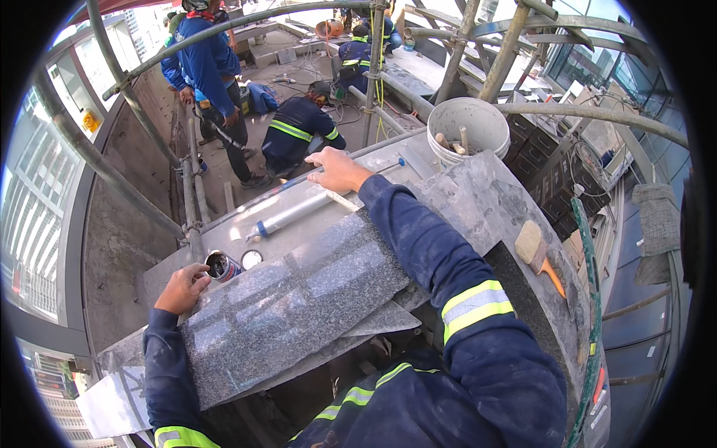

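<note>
A speckled grey granite slab [291, 306] lies tilted in front of me, with tape-like dark marks across its polished face. My left hand [183, 289] is closed at its left far edge, thumb and fingers curled there. Close beside that hand stands a small open can [222, 266] with dark contents; its round lid [252, 259] lies to the right. My right hand [337, 170] reaches past the slab's far right corner, fingers stretched and apart, with nothing visible in them. Below its wrist a thin pale strip [343, 201] shows. Beyond the slab lies a silver sealant gun [291, 216] with blue ends.
A white bucket [468, 123] with tools stands at the right, and a brush [539, 254] with an orange handle lies on the stone ledge [478, 198]. Scaffold pipes [590, 116] cross around. Co-workers [299, 131] crouch and stand beyond. A green pole [588, 299] leans right.
</note>
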The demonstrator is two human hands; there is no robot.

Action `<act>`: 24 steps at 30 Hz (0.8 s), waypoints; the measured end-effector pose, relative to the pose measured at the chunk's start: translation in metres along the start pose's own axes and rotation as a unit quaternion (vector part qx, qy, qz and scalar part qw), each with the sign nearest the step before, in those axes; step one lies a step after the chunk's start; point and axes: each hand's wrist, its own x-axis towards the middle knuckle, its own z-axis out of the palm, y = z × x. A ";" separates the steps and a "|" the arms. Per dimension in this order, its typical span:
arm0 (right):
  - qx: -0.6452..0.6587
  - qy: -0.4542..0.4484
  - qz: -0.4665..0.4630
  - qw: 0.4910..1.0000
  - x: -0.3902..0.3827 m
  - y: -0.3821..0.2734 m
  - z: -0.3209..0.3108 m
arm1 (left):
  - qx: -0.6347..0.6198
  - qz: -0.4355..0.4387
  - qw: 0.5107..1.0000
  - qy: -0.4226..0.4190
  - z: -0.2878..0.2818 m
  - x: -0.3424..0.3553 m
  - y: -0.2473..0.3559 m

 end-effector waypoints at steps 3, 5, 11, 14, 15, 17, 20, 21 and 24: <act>0.005 -0.008 0.000 1.000 0.000 -0.001 0.000 | 0.004 -0.002 1.000 0.001 0.001 0.000 -0.002; 0.006 -0.011 0.003 1.000 0.000 -0.002 -0.001 | 0.006 0.002 1.000 0.001 0.002 0.001 -0.005; -0.001 -0.005 -0.008 1.000 -0.002 -0.004 -0.001 | 0.008 0.002 1.000 0.003 0.002 0.001 -0.006; -0.001 -0.010 -0.013 1.000 0.003 0.002 0.002 | -0.003 -0.006 1.000 0.002 0.002 0.000 -0.004; 0.003 -0.008 -0.012 1.000 0.004 0.003 0.002 | 0.000 0.000 1.000 0.003 0.001 -0.001 -0.003; 0.010 -0.007 -0.009 1.000 0.004 0.004 0.004 | 0.003 0.009 1.000 0.002 0.001 0.000 -0.002; 0.033 -0.003 -0.010 0.999 0.003 0.005 0.003 | 0.016 0.013 1.000 0.004 0.000 0.000 0.001; 0.030 -0.001 -0.012 0.999 0.003 0.004 0.003 | 0.013 0.012 1.000 0.004 0.001 0.000 0.000; 0.014 0.009 -0.021 1.000 -0.001 0.001 0.001 | 0.007 -0.022 1.000 -0.013 0.000 0.002 0.003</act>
